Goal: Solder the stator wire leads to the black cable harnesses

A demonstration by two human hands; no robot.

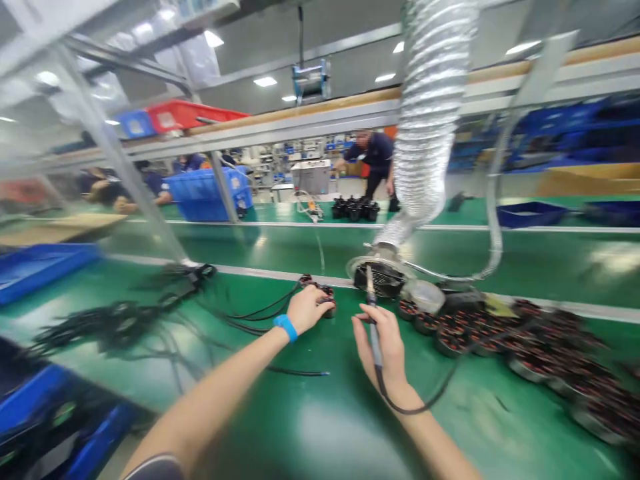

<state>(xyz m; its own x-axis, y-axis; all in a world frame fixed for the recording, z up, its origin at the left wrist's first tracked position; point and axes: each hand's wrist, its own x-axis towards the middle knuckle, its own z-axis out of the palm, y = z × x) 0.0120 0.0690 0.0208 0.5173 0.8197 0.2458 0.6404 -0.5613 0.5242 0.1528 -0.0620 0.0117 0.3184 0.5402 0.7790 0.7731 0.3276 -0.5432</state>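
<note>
My left hand (306,312), with a blue band at the wrist, is closed on a small wire-wound motor stator (329,308) near the back edge of the green bench. Another stator (306,280) sits just behind it, and black cables (255,315) run off to the left from there. A soldering iron (375,347) is held in my right hand (389,337), its tip pointing up and away in front of the round fume extractor inlet (383,275). On the bench between my forearms lies the end of a loose black cable (300,372).
Many wound stators (493,333) spread along the right, beside a small round dish (424,296). A silver duct (430,113) hangs down to the inlet. Bundled black cables (115,327) and blue trays (45,267) occupy the left. Across the bench, a person (375,157) leans over.
</note>
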